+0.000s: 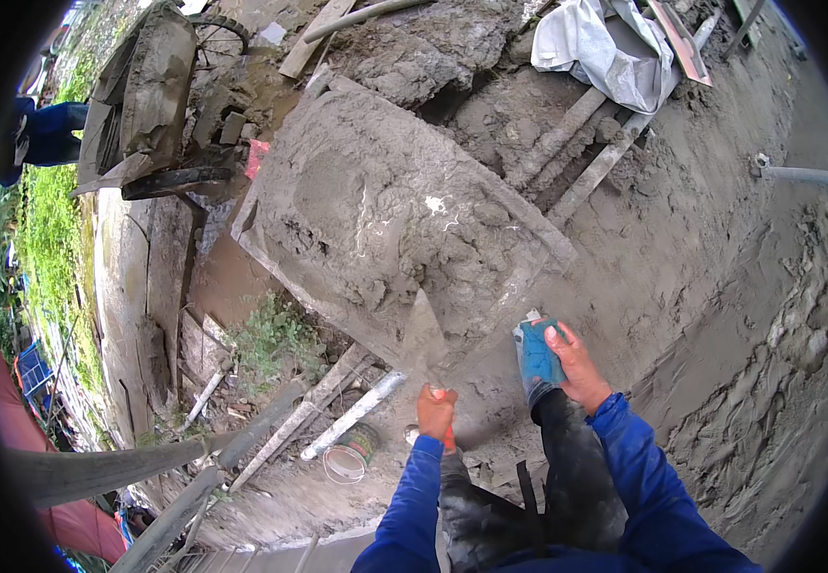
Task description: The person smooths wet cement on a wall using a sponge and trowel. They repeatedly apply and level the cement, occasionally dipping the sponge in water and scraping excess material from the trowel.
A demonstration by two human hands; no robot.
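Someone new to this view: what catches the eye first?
A rimmed tray of grey mortar dominates the upper middle. Below it the left hand grips an orange-handled trowel; to its right, the right hand touches a bright blue object. A crumpled pale sheet lies upper right.

Curled fingers of the left hand (435, 412) hide most of the orange handle (449, 439) of a grey, pointed metal trowel (423, 336). Fingers of the right hand (581, 371) partly cover a blue, roughly rectangular block (535, 355), material unclear. Far left of the left fingers, the rim cuts off a person in dark-blue clothing (56, 129).
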